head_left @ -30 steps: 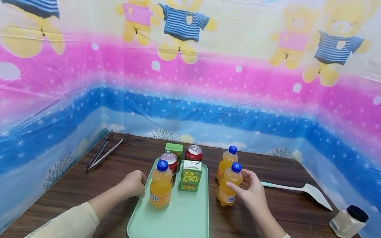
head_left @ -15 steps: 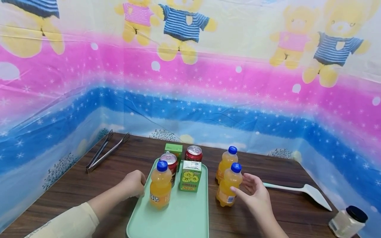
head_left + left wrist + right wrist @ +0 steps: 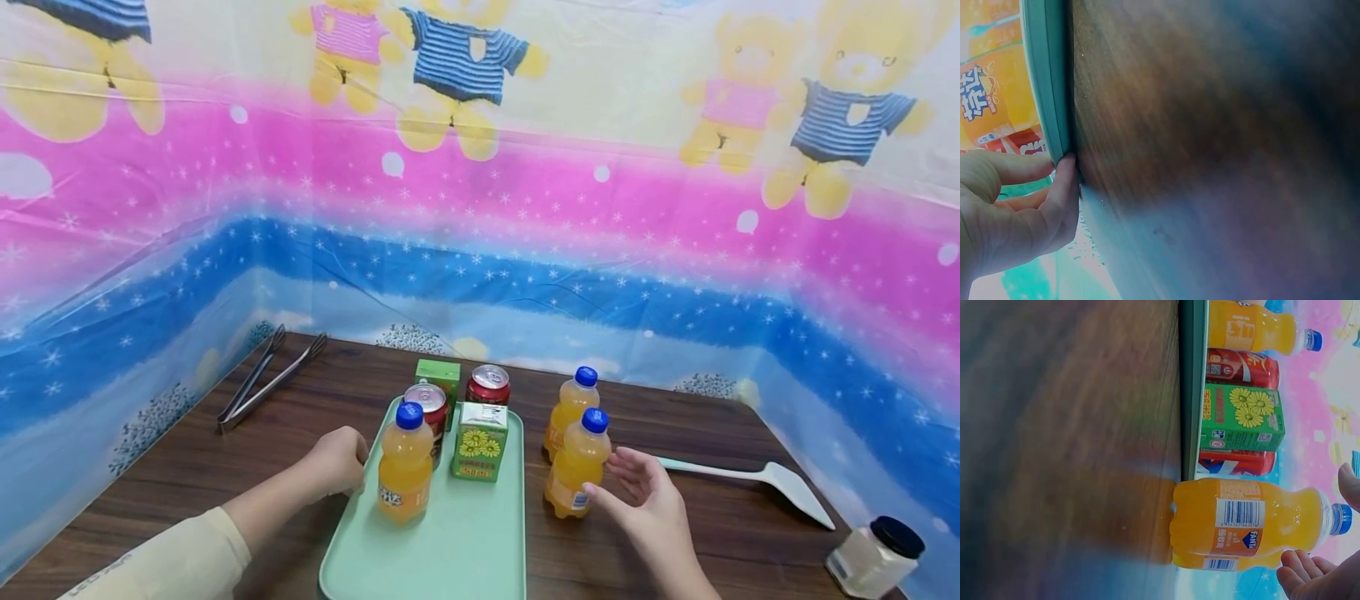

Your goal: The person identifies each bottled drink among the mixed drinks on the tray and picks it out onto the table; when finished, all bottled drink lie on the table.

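Observation:
My left hand (image 3: 341,462) pinches the left rim of a pale green tray (image 3: 442,550); in the left wrist view, thumb and finger meet on that rim (image 3: 1047,81). On the tray stand an orange soda bottle (image 3: 405,479), a red can (image 3: 429,406), a green drink carton with yellow flowers (image 3: 480,446) and another green carton (image 3: 438,379) behind. A second red can (image 3: 489,386) is at the far right corner. Right of the tray, two more orange soda bottles (image 3: 576,471) stand upright on the table. Beside the nearer one, my right hand (image 3: 648,508) has its fingers spread, holding nothing.
Metal tongs (image 3: 262,383) lie at the back left of the wooden table (image 3: 292,550). A pale spatula (image 3: 780,483) lies on the right, with a black-lidded jar (image 3: 877,554) nearer the front. A printed cloth (image 3: 525,275) encloses the table's back and sides.
My right hand has let go of the nearer right-hand soda bottle and drawn slightly right and back. That bottle stays standing in place. My left hand keeps its hold on the tray.

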Motion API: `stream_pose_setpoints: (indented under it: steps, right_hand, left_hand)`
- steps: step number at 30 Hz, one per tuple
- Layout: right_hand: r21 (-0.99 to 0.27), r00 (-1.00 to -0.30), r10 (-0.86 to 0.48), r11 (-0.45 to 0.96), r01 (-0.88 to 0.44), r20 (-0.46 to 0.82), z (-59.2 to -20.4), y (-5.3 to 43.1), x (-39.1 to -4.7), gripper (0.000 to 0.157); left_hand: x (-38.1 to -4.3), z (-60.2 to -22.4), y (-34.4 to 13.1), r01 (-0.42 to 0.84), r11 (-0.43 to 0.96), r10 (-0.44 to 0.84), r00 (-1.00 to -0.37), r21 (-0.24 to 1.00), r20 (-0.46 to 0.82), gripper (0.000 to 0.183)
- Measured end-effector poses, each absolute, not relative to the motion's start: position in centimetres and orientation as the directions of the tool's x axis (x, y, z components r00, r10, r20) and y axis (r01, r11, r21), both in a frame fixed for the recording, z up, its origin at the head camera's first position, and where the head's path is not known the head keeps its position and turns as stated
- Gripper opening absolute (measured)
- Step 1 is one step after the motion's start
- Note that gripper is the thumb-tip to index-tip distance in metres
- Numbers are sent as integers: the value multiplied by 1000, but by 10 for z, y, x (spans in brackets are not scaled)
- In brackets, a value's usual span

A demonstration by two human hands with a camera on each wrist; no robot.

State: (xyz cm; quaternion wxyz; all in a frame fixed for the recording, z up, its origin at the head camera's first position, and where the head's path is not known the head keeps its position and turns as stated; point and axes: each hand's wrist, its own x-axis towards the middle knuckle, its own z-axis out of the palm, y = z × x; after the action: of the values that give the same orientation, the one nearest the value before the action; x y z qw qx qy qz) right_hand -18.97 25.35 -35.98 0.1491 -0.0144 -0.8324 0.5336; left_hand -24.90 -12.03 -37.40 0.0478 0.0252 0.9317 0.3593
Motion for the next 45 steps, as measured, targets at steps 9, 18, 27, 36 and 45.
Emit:
stream_pose_setpoints:
  steps: [9,18,27,36,45]
  right_hand:
    - [-902,-961,172,412,-132,219,-362,250,-184,61]
    - [-904,-960,171,406,-135,221,-361,239,-176,54]
    - [-914,-960,105,347,-209,260,-361,223,-172,51]
    - [-915,-959,62,322,-243,277,-357,212,-169,52]
    - [-917,-960,32,305,-255,278,-351,199,-171,50]
  left_hand:
    - [-251,-375,-122,22,748,87,-994,663,-65,23]
    - [-252,-375,-122,13,750,82,-994,661,-74,26]
    - [-253,-376,-122,-2,740,74,-994,673,-84,27]
    - [-252,-375,-121,1,746,79,-993,666,-87,25]
    - [-252,-376,-121,13,743,89,-993,669,-79,25]
